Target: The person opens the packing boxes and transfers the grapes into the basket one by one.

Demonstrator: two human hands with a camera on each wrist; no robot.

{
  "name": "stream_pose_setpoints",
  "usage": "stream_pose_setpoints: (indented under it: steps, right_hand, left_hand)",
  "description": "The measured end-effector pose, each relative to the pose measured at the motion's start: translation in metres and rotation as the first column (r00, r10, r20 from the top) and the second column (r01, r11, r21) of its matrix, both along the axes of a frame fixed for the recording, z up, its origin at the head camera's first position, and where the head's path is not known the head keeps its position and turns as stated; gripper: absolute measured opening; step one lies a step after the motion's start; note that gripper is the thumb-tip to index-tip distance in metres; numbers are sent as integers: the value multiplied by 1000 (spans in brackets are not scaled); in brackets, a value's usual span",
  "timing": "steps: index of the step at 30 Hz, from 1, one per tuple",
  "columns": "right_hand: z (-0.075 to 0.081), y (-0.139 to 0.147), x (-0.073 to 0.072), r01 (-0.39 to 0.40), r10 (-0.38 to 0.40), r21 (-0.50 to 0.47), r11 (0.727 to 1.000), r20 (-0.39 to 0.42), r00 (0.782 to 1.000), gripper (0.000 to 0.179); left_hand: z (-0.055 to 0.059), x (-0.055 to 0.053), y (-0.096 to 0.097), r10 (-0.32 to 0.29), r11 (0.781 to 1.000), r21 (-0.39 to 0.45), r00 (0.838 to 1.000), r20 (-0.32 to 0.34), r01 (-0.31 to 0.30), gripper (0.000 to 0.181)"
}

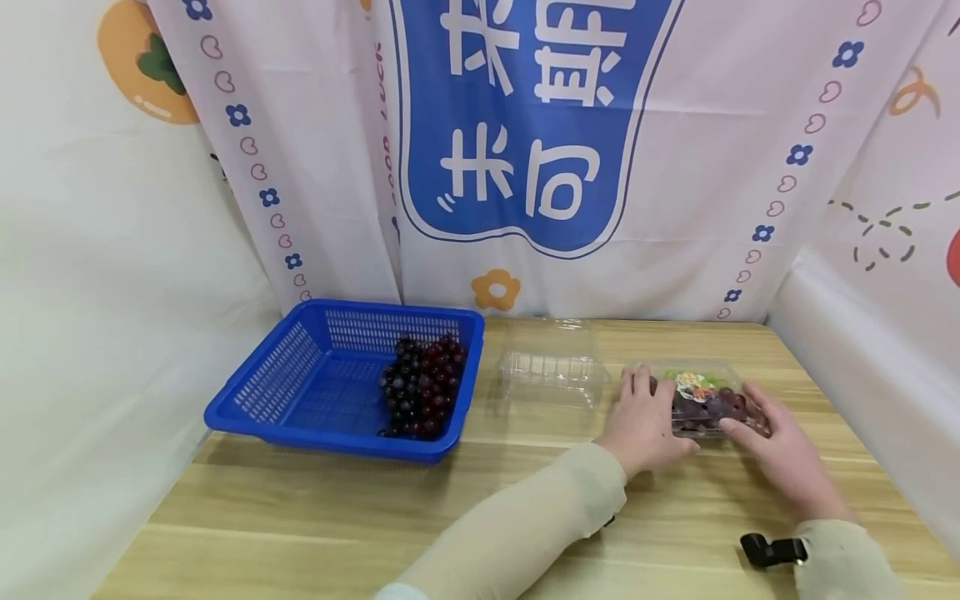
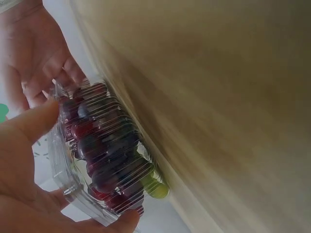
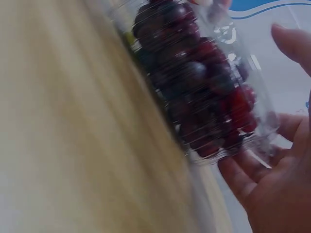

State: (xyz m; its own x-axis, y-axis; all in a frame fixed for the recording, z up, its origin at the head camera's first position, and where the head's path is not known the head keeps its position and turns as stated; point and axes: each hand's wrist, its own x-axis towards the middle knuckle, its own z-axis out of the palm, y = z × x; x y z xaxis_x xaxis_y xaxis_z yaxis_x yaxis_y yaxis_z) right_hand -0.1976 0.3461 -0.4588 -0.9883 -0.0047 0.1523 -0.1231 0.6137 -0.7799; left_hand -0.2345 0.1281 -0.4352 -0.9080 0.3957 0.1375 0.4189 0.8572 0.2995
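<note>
While both hands bracket the clear clamshell box of grapes on the right part of the worktop, we note the grip. Left hand lies against the box's left end, fingers curled round its edge, thumb along the near side. Right hand cups the right end, fingers bent under and round the rim. So both hands hold the box; neither is spread wide.

The box sits flat on the worktop, lid apparently closed, with a printed label on top. Dark red grapes and a few green ones show through the ribbed plastic in the wrist views, which are blurred.

Judgement on handling: thin plastic will flex, so we should press at the stiff rim, not on the lid's middle, to avoid crushing fruit. If opening, we think it best to keep one hand steadying the base on the worktop while the other lifts the lid edge; the latch position cannot be made out.

Nearby: an empty clear clamshell just left of the box, and a blue basket further left holding a bunch of dark grapes.
</note>
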Motion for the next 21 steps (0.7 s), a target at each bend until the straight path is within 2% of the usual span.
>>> stream_pose_setpoints:
  steps: [4, 8, 12, 21]
  right_hand:
    - [-8, -8, -2, -2, 8, 83, 997, -73, 997, 100]
    - [-12, -15, -3, 9, -3, 59, 998, -105, 994, 104]
    - [-12, -14, -3, 24, -23, 19, 1000, -90, 996, 97]
    - [-14, -11, -2, 21, -24, -58, 998, -54, 998, 80]
  left_hand:
    - [1, -3, -1, 9, 996, -83, 999, -37, -12, 89]
    - [2, -5, -1, -2, 993, -117, 999, -50, -4, 83]
    - [5, -7, -1, -18, 994, -111, 999, -34, 14, 81]
    - [10, -10, -4, -24, 999, -32, 997, 68, 26, 74]
